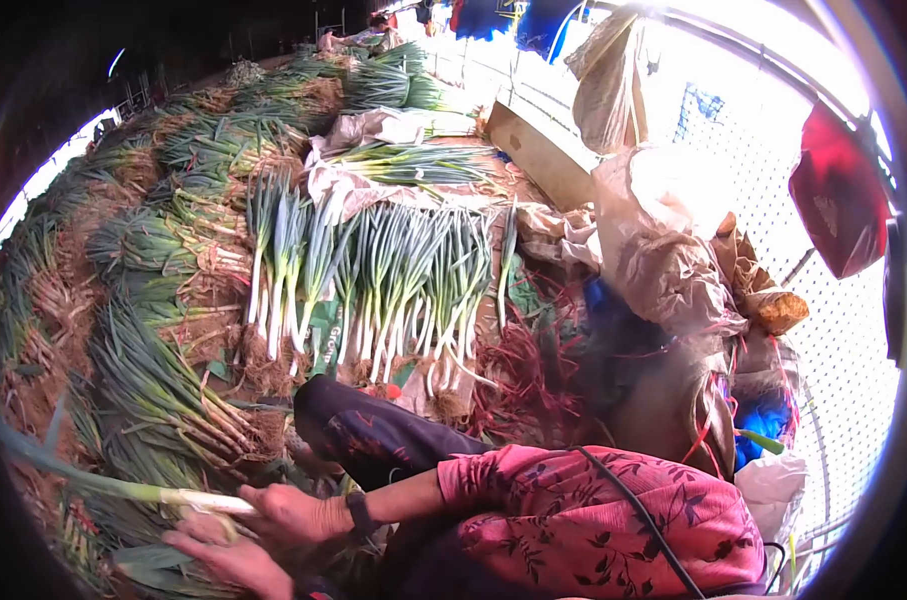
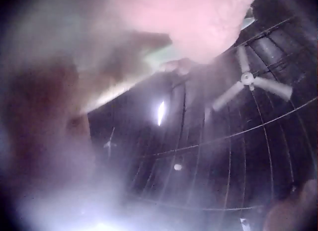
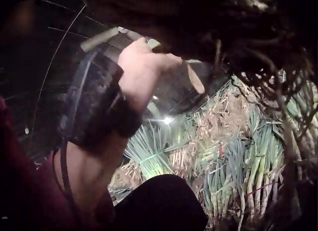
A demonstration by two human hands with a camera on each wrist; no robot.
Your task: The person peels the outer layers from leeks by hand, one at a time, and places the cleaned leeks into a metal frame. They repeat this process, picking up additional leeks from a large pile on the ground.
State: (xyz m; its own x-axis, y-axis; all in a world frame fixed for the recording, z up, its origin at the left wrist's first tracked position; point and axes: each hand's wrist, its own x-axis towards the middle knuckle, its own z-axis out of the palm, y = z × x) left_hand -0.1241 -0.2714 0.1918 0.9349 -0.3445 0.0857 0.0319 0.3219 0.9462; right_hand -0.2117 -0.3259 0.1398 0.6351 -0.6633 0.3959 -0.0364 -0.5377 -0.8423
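Observation:
A long leek (image 1: 138,490) lies across the lower left of the head view, its green leaves toward the left edge and its white end in my right hand (image 1: 293,512). My right fingers grip that white end. Just below the stalk is my left hand (image 1: 235,562), close to a pale, thin piece (image 1: 209,524); whether it pinches this is unclear. In the left wrist view, a blurred hand (image 2: 194,22) is beside a pale stalk (image 2: 112,93). A hand (image 3: 141,69) above a dark wristband shows in the right wrist view, with dark blurred strands at upper right.
Leeks with white stalks (image 1: 383,290) stand in a row beyond my knee (image 1: 333,405). Heaps of leeks (image 1: 173,380) cover the left side. Red ties (image 1: 518,385) lie beside the row, with crumpled sacks (image 1: 663,260) to the right. A ceiling fan (image 2: 247,79) is overhead.

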